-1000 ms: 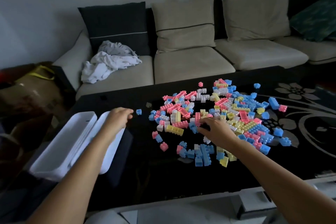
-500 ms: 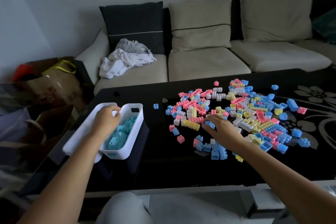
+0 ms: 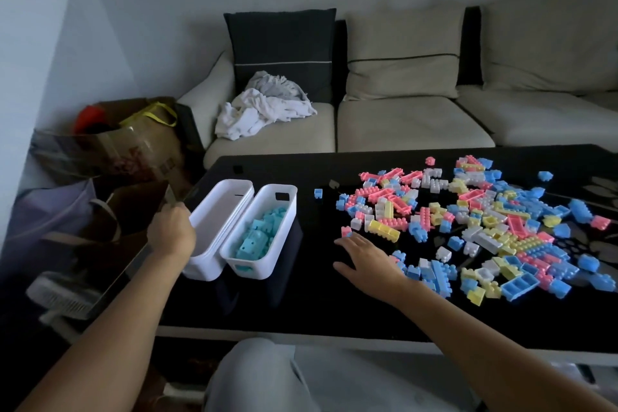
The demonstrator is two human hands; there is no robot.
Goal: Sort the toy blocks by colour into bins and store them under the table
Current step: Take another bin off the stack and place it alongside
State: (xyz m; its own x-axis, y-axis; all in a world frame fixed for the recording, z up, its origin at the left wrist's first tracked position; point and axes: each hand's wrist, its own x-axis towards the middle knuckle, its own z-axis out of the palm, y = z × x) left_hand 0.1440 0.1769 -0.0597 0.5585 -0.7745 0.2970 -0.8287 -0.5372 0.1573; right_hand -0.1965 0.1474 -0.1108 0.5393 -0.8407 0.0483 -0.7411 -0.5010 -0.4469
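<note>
L hand point(image 3: 172, 231) grips the outer long rim of the empty white bin point(image 3: 202, 269), fingers curled over the edge, prob. to steady it or nudge it snug vs. the blue-block bin point(image 3: 250, 273), which it touches side by side. Both are smooth white plastic w/ rounded corners and handle slots; the landmark one holds only blue blocks point(image 3: 257, 237). R hand point(image 3: 364, 259) lies low, right of the blue-block bin, fingers straight and spread, holding nothing, tips just beside a pink block point(image 3: 346, 231), likely the next pick. The mixed pile point(image 3: 468, 227) of studded pastel blocks sits further right of that bin on the glossy black table point(image 3: 301, 308).
</note>
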